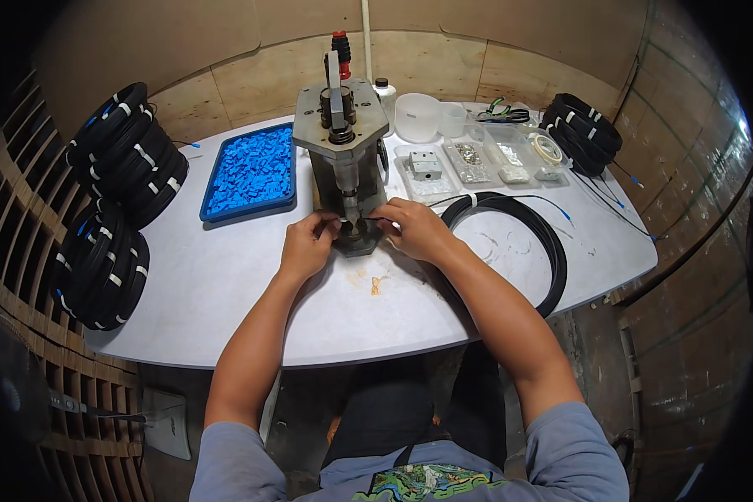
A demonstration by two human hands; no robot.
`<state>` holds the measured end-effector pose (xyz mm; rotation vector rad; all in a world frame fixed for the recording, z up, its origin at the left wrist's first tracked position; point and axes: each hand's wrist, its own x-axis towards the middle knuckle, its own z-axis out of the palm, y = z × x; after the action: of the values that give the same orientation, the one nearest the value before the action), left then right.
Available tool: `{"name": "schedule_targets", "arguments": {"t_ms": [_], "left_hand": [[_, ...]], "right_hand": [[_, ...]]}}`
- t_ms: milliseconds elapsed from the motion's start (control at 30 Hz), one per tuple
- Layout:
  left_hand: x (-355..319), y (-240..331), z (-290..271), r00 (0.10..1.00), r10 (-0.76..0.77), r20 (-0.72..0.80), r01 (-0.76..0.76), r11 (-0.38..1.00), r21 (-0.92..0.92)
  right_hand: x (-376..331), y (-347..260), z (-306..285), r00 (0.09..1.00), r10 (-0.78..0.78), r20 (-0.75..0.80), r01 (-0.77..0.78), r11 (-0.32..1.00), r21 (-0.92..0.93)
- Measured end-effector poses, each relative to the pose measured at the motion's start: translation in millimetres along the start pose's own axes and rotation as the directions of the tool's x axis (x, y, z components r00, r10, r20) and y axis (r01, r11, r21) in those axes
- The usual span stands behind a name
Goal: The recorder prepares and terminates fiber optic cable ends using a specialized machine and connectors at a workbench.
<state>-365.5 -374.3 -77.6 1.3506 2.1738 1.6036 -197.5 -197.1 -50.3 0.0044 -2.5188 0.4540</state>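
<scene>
In the middle of the table stands a grey metal bench press [340, 121] with a vertical ram over its base. My left hand [309, 241] is at the left of the ram's lower end, its fingers pinched at the tool. What sits between those fingertips is too small to make out. From the right, my right hand [412, 229] pinches a thin black cable end [373, 219] against the same spot. Beside my right forearm lies a large black cable coil [550, 251], tied with white tape; its other end has a blue tip [567, 215].
A dark tray of small blue pieces [251, 177] sits left of the press. Taped black coils [125, 155] are stacked at the left edge, with more coils [581, 134] at the far right. Clear boxes of small parts [468, 159], tubs [417, 117] and pliers [504, 112] lie behind.
</scene>
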Motion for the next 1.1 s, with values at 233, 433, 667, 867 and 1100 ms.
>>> {"name": "schedule_targets", "arguments": {"t_ms": [233,433,667,867,1100], "left_hand": [[-0.8,0.2,0.7,1.000,0.001,-0.010,-0.002,1.000,-0.022],[-0.3,-0.1,0.1,1.000,0.006,-0.001,-0.006,1.000,-0.012],[0.2,-2.1,1.8,1.000,0.008,-0.014,-0.008,1.000,-0.023],[-0.1,0.0,1.9,1.000,0.016,-0.021,-0.017,1.000,-0.021],[-0.7,-0.7,2.0,1.000,0.017,-0.020,-0.018,0.999,-0.032]], "right_hand": [[0.8,-2.4,-1.0,0.999,0.039,0.031,-0.039,0.999,0.013],[1.6,-2.0,-0.1,1.000,0.008,0.026,-0.008,1.000,-0.001],[2.8,-0.7,2.9,0.999,-0.041,0.005,0.041,0.998,-0.037],[3.4,-0.7,4.2,0.997,-0.065,-0.034,0.064,0.997,-0.049],[3.9,-0.7,5.9,0.996,-0.075,-0.053,0.072,0.996,-0.050]]}}
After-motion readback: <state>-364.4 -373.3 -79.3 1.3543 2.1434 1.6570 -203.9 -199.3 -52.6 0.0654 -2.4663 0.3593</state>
